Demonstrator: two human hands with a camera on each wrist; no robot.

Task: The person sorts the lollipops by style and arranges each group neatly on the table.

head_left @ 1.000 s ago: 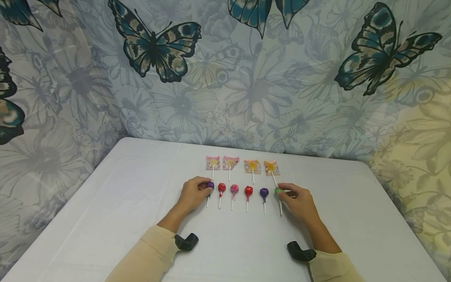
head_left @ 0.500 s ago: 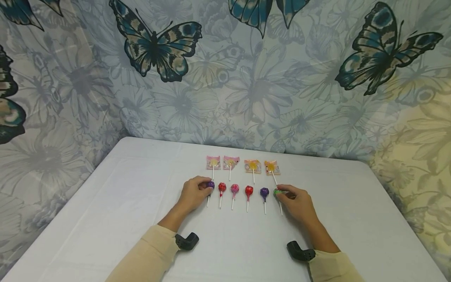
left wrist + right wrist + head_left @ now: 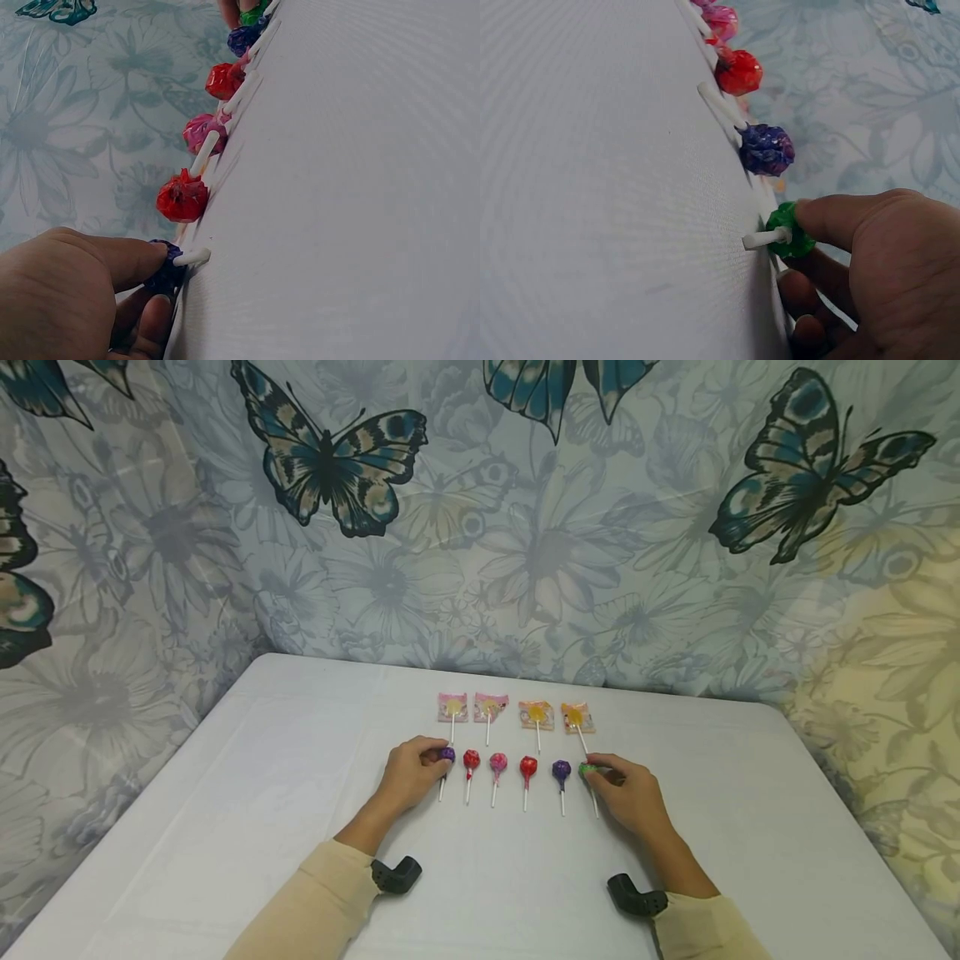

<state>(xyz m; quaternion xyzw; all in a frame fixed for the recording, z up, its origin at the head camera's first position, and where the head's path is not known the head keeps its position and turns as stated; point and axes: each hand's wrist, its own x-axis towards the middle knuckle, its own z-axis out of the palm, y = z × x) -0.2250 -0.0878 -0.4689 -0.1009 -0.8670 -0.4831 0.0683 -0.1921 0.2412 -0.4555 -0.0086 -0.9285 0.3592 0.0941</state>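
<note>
My left hand (image 3: pixel 411 772) pinches the head of a purple lollipop (image 3: pixel 166 279) at the left end of the near row. At the row's right end my right hand (image 3: pixel 632 792) holds a green lollipop (image 3: pixel 786 231) by its wrapped head between thumb and fingers. Between the two hands lie a red lollipop (image 3: pixel 471 759), a pink lollipop (image 3: pixel 498 762), a second red lollipop (image 3: pixel 528 766) and a dark purple lollipop (image 3: pixel 766 150). All their sticks point toward me.
Behind this row lie flat lollipops in clear wrappers: two pink-edged, one of them a pale lollipop (image 3: pixel 452 707), and two orange, including a tilted orange lollipop (image 3: pixel 577 717). The white table (image 3: pixel 300 727) meets a butterfly-patterned wall covering (image 3: pixel 450 585) at the back.
My right hand has shifted slightly left with the green lollipop, bringing it nearer the dark purple one. My left hand stays in place on the purple lollipop.
</note>
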